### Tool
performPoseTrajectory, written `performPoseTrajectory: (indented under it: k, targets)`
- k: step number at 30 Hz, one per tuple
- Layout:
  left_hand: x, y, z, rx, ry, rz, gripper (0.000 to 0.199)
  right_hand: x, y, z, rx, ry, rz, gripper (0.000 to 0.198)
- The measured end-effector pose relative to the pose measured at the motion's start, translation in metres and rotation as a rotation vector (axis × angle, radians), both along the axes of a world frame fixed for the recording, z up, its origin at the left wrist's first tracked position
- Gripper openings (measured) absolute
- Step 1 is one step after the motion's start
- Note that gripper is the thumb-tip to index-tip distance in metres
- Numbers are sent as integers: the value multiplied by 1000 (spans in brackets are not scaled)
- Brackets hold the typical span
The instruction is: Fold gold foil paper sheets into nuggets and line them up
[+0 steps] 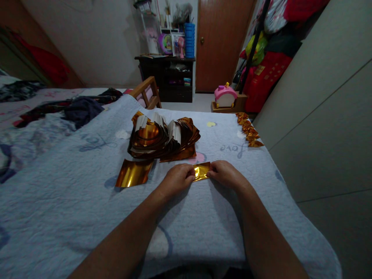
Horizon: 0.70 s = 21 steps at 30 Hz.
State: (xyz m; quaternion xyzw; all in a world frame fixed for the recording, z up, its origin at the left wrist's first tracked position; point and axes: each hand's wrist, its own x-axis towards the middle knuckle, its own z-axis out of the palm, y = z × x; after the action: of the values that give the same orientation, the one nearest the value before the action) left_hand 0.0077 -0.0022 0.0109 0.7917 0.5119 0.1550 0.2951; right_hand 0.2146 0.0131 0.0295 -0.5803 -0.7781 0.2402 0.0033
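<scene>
The blanket (pixel 200 228) carries stacked foil (pixel 162 141), a loose sheet (pixel 134 173), folded pieces (pixel 248 130).

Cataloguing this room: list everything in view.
held sheet: one, gold, centre
loose sheet: one, gold, left of centre
sheet pile: one, amber and white, beyond loose sheet
folded pieces: several, amber, far right
cloth: one, blue, underneath
fabrics: several, mixed, left
wooden parts: two, brown, beyond cloth
cabinet: one, dark, back
oddments: several, mixed, on cabinet
door: one, brown, back
toy: one, pink-white, beyond cloth
stacked items: several, mixed, back right
panel: one, pale, right
wall: one, pale, back
left hand: one, holding sheet
right hand: one, holding sheet
</scene>
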Motion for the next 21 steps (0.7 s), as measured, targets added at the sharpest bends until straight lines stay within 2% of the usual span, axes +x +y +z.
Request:
performPoseTrajectory:
  k: [15, 21]
  targets:
    - [-4, 0, -3, 12, -41, -30, 12, -1, 0, -3, 6, 12, -27, 17]
    - [-6, 2, -8, 30, -71, -59, 16, 1, 0, -4, 11, 57, 14, 17]
